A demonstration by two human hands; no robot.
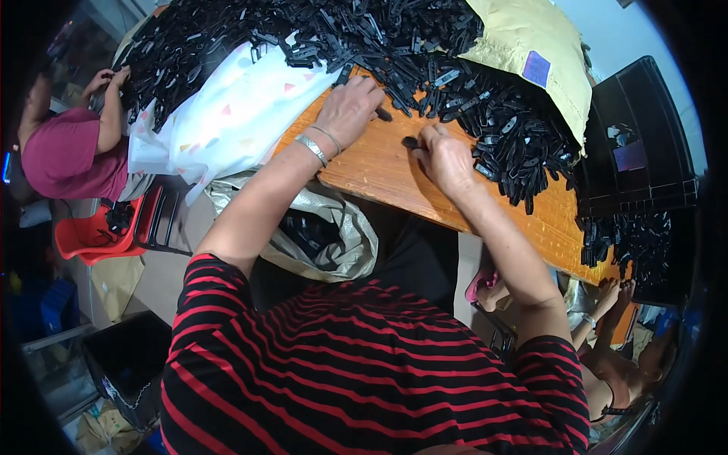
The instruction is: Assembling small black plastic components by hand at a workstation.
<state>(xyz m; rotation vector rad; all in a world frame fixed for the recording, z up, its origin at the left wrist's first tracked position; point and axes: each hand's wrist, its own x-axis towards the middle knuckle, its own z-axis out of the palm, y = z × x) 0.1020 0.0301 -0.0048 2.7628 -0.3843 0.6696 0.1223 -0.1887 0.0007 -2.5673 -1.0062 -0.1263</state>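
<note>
My left hand [347, 112], with a bracelet at its wrist, is at the near edge of the heap of small black elongated plastic pieces [364, 34]. Its fingers are curled, and a black piece [384, 114] sticks out by the thumb. Farther right, my right hand [449, 161] is closed just over the wooden tabletop [371, 163], pinching the end of another small black piece [410, 142]. The exact kind of these pieces is too small to make out. My fingers hide part of both.
A white plastic bag [227, 114] lies left of my left arm. An open woven sack [356, 235] hangs below the table edge. A large yellowish sack [531, 45] rests on the heap. Co-workers sit left [76, 152] and lower right [622, 371]. A red chair [91, 235] stands left.
</note>
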